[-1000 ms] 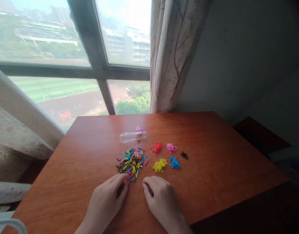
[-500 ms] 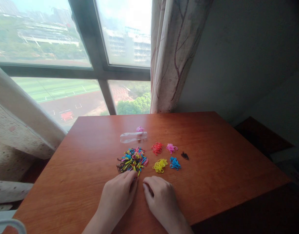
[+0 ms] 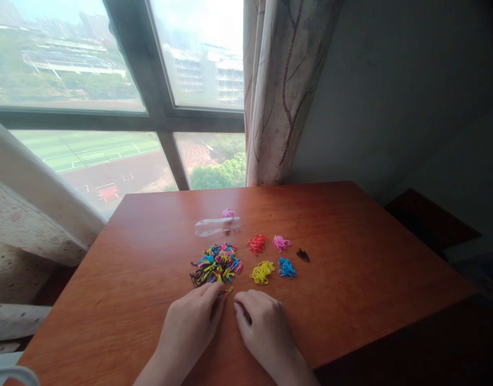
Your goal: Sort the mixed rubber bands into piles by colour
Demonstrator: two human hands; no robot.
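Note:
A mixed heap of small rubber bands (image 3: 216,264) in black, yellow, blue, red and pink lies on the table. At its near edge my left hand (image 3: 192,316) is closed, thumb against fingers, with a bit of blue band showing at the pinch. One yellow band (image 3: 229,290) pokes out beside those fingertips. A short gap to the right, my right hand (image 3: 264,321) rests with fingers curled and thumb drawn in; whatever its fingertips hold, if anything, is hidden. Beyond it are single-colour piles: yellow bands (image 3: 262,272), blue bands (image 3: 287,268), red bands (image 3: 256,244), pink bands (image 3: 281,243) and black bands (image 3: 303,254).
A clear plastic bottle-shaped container (image 3: 216,227) lies behind the heap, with a pink-purple object (image 3: 228,213) just past it. The brown wooden table (image 3: 351,241) runs up to a window and a curtain (image 3: 274,107). A white curved rail (image 3: 16,371) shows at lower left.
The view has shifted slightly. The yellow band by my left fingertips has gone from nearly upright to lying slanted rightward. Both hands stay in nearly the same place.

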